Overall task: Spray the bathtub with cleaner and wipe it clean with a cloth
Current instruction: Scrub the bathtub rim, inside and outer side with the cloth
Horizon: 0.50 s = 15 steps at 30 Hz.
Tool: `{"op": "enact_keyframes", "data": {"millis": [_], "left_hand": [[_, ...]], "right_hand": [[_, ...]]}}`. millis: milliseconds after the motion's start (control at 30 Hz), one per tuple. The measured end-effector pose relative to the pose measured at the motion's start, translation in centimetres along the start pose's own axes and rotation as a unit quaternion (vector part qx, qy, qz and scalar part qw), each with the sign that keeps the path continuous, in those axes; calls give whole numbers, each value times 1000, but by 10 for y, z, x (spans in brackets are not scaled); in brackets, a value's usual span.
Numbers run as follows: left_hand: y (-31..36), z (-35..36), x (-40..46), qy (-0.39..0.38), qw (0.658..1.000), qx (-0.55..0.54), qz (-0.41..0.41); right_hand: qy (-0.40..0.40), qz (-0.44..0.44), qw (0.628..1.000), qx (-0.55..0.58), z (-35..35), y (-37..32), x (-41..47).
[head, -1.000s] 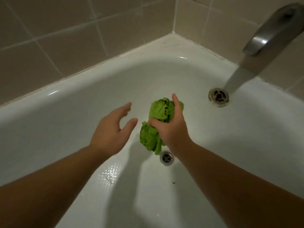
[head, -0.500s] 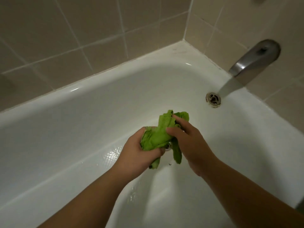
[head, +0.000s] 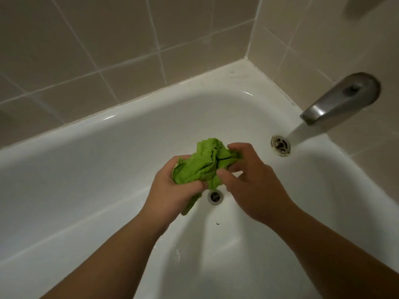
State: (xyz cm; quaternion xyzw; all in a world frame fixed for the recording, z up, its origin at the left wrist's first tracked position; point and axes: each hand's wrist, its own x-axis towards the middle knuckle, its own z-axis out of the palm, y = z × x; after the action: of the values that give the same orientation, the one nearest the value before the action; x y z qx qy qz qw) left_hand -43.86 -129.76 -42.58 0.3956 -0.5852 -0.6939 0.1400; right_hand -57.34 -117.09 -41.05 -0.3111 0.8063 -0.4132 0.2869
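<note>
A crumpled green cloth (head: pixel 203 162) is held in the air over the floor of the white bathtub (head: pixel 90 160). My left hand (head: pixel 172 190) grips the cloth's lower left part, with a tail of cloth hanging below the fist. My right hand (head: pixel 252 182) pinches the cloth's right side between thumb and fingertips. Both forearms reach in from the bottom edge. No spray bottle is in view.
The floor drain (head: pixel 215 197) lies just below the hands. An overflow plate (head: pixel 280 145) sits on the tub's end wall under a metal spout (head: pixel 339 98). Beige tiled walls (head: pixel 108 50) meet at the far corner. A small dark speck (head: pixel 217 223) lies near the drain.
A second ago only my right hand held the cloth and the left hand was open beside it. Now both hands hold it, and the cloth is bunched up between them.
</note>
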Motion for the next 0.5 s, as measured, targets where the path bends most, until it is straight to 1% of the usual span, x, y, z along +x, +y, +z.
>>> {"op": "enact_keyframes", "data": {"millis": [33, 67, 100, 133, 167, 233, 267, 300, 367, 433, 500], "left_hand": [[3, -4, 6, -30, 1000, -1, -6], [7, -9, 11, -62, 998, 4, -11], [13, -12, 15, -92, 996, 12, -15], [18, -14, 19, -121, 992, 21, -20], [25, -16, 23, -148, 988, 33, -23], [36, -17, 31, -180, 981, 60, -33], [40, -16, 34, -176, 981, 74, -39], [43, -14, 37, -159, 983, 83, -42], [44, -8, 38, -91, 992, 86, -29], [39, 0, 37, -17, 993, 111, 21], [30, 9, 33, 12, 985, 155, 71]], "right_hand": [[27, -52, 993, -99, -9, 2, 5], [41, -86, 985, -144, -19, 3, 12], [30, -93, 985, -142, -29, 2, 19], [-11, -83, 991, -105, -38, 1, 26], [-73, -64, 994, -52, -45, -2, 33], [-194, -28, 980, 37, -54, -6, 44], [-217, -23, 975, 48, -55, -7, 48], [-206, -18, 978, 36, -55, -8, 51], [-143, 2, 989, 31, -50, -9, 54], [-91, 27, 994, 52, -43, -4, 56], [-55, 53, 994, 73, -36, 2, 58]]}}
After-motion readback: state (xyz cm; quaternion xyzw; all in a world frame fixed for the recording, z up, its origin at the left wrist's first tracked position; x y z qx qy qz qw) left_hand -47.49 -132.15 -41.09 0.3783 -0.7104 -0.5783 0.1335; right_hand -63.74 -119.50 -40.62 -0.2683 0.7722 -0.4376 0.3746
